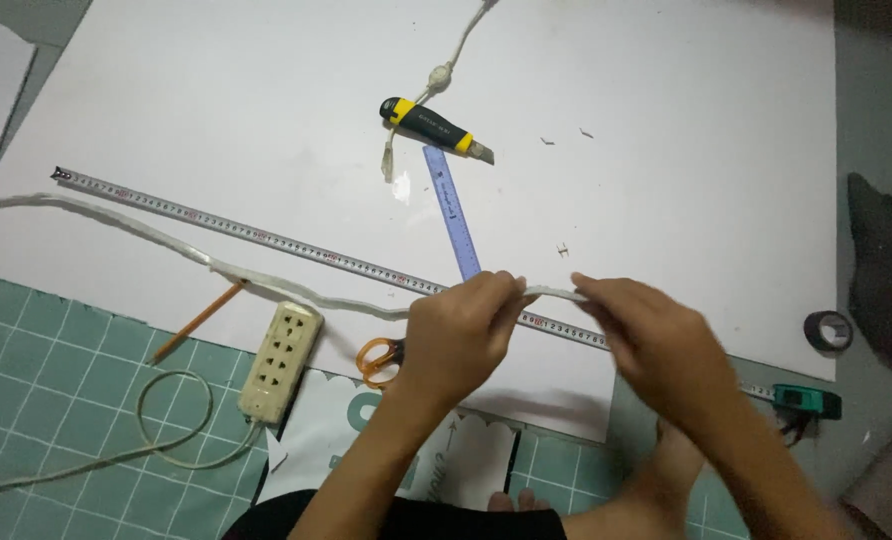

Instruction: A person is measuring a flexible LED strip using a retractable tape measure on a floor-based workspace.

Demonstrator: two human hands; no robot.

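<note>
My left hand point(458, 335) and my right hand point(651, 335) both pinch a white cord point(166, 235) over a large white sheet point(666, 120). A short stretch of cord spans between the two hands; from my left hand the rest trails left across the sheet to the left edge. An extended metal tape measure point(266, 238) runs diagonally under the cord and hands, its green case point(808, 400) at the right. Orange-handled scissors point(378, 358) lie just left of my left wrist.
A black and yellow utility knife point(434, 125), a blue ruler point(453, 210) and a second knotted cord point(444, 72) lie farther up the sheet. A cream power strip point(281, 360), an orange pencil point(198, 320), a green cutting mat point(56, 370) and a black tape roll point(828, 330) are around.
</note>
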